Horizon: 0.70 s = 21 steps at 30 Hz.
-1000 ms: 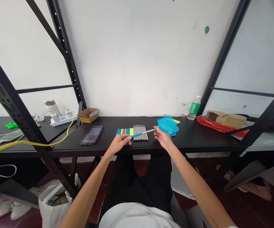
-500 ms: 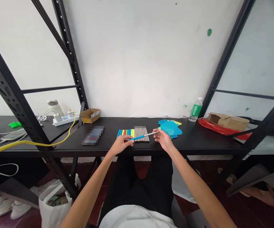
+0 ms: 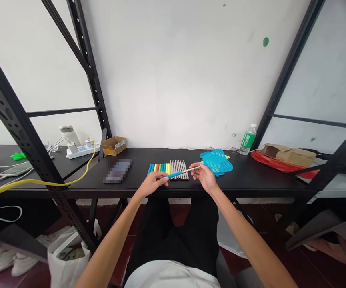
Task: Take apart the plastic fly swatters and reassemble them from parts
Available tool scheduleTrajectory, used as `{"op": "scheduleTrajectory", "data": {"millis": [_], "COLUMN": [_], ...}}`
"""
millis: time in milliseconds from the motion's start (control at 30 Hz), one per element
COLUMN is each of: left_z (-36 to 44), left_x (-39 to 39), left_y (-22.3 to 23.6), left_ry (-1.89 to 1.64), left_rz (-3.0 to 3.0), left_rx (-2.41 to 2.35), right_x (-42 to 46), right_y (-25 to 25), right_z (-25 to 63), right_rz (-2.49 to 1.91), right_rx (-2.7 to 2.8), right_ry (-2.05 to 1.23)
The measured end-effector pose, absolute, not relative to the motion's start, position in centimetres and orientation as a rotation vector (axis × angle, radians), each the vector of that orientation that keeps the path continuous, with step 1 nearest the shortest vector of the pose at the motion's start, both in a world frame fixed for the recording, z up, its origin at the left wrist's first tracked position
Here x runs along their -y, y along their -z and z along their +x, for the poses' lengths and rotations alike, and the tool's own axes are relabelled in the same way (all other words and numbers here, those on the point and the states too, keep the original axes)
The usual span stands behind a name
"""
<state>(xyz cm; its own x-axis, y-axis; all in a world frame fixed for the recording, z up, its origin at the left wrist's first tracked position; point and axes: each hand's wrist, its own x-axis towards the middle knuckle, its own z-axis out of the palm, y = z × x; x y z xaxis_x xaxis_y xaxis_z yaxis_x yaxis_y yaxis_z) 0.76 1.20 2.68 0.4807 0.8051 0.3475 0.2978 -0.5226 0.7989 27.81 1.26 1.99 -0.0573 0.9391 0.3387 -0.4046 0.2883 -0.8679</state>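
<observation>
Held between both hands is a thin stick, a blue grip (image 3: 175, 175) with a silver metal rod (image 3: 188, 170) coming out of its right end. The blue grip's left end is in my left hand (image 3: 154, 183), its fingers closed round it. My right hand (image 3: 204, 176) pinches the far end of the rod. Behind my left hand lies a row of blue, yellow and red grips (image 3: 160, 167). Beside them several silver rods (image 3: 177, 165) lie side by side. Just beyond my right hand is a stack of blue perforated plastic sheets (image 3: 219, 162), with yellow-green showing at its edges.
A phone-like blurred object (image 3: 118, 171) and a small open cardboard box (image 3: 114, 146) are on the black table (image 3: 259, 182) at left. A water bottle (image 3: 247, 140) stands at the back right. Black shelf posts rise on both sides, and a yellow cable (image 3: 79, 178) crosses at left.
The top blue sheet of the stack looks turned and covers more of the yellow-green one. My right hand has shifted very slightly left; both hands keep their hold on the stick.
</observation>
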Motion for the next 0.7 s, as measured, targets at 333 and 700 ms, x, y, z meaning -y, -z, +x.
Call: {"op": "scheduleTrajectory", "data": {"millis": [333,700], "left_z": [0.7,0.6], "left_x": [-1.5,-1.7], "left_y": [-2.5,-2.6], "left_ry": [-0.929,-0.938], "left_rz": [2.065,2.069], "left_rx": [-0.859,-0.843], "right_x": [-2.3,-1.9], "right_y": [-1.1,-1.5], "right_z": [27.4,27.2], "right_rz": [-0.745,-0.846], "right_rx": [0.907,0.937], "right_ry": [-1.144,-0.908]}}
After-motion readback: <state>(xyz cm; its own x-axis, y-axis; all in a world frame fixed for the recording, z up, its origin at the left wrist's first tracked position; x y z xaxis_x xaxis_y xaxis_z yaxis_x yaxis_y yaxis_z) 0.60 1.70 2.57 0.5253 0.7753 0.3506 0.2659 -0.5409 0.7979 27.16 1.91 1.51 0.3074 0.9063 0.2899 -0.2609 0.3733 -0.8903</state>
